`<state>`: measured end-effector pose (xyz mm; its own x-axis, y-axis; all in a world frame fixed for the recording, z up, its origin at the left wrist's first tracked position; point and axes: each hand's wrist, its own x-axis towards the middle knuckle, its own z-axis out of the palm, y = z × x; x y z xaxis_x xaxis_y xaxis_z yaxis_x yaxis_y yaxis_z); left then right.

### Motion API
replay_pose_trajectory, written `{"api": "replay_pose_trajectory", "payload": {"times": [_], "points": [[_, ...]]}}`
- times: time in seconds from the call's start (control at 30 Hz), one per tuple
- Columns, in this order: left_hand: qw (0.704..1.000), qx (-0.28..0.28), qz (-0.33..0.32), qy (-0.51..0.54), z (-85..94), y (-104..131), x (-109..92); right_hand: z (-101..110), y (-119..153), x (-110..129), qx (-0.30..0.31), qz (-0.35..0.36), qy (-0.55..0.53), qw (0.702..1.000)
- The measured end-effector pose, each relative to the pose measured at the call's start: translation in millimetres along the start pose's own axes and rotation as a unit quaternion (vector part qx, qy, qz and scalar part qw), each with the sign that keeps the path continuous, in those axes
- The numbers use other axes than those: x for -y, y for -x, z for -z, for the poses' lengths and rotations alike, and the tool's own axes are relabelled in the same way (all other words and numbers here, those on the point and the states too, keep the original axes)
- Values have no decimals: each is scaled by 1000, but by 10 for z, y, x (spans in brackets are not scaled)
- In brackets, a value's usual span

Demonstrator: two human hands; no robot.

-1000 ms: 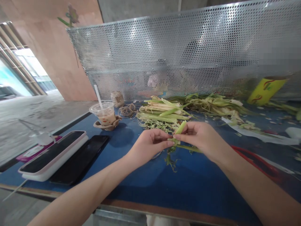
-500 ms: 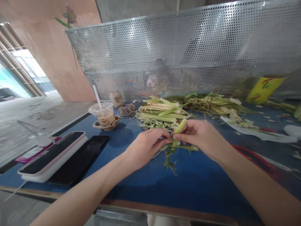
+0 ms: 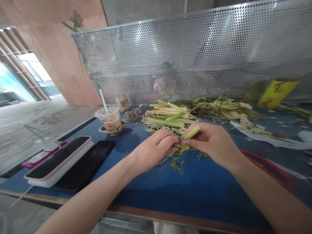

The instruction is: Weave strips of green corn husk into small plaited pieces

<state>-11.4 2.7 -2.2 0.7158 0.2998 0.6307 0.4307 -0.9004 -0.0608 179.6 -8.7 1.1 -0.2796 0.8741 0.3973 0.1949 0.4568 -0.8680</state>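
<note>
Viewing from the head camera: both hands meet above the near middle of the blue table (image 3: 146,195), fingertips nearly touching. Left hand (image 3: 159,148), thumb and curled fingers pressed together, pinches the lower end of a small green bundle; exact finger contact partly hidden. Right hand (image 3: 211,143) pinches the same bundle between thumb and fingers, a folded light-green husk strip (image 3: 192,132) projecting up and to the right beyond the grip. Leafy sprigs (image 3: 177,165) hang below the fingers. Directly behind the hands lies a stack of pale husk strips (image 3: 170,113), with thin wilted greens (image 3: 159,128) along its near edge; a looser heap of husks (image 3: 219,107) spreads to the right. Left of the stack: coil of twine (image 3: 133,114), then a clear plastic cup (image 3: 108,118) with a white straw, seated in a brown cardboard holder (image 3: 115,130). Near left table edge: black phone (image 3: 85,165) lying flat beside a second, pale-cased phone (image 3: 58,157) raised on a white base. Right side: white sheet (image 3: 270,135) bearing scraps, a red looped object (image 3: 268,169) partly behind the right forearm, and a tilted yellow cylinder (image 3: 278,94) farther back. Perforated metal screen (image 3: 190,48) stands behind everything; a blurred person shows through it.
</note>
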Motion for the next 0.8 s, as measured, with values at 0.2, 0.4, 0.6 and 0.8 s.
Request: {"api": "replay_pose_trajectory", "payload": {"times": [0.2,0.4,0.6,0.8], "points": [[1000,-14,-7,9,7,-5,-53,16,-2,1,29,50,29,998],[994,4,52,96,-19,24,-70,-10,34,47,-7,114,99,989],[998,2,25,55,-6,1,-58,-64,48,41,-44,165,150,974],[985,39,68,154,-7,13,-67,-82,63,72,-26,137,136,981]]}}
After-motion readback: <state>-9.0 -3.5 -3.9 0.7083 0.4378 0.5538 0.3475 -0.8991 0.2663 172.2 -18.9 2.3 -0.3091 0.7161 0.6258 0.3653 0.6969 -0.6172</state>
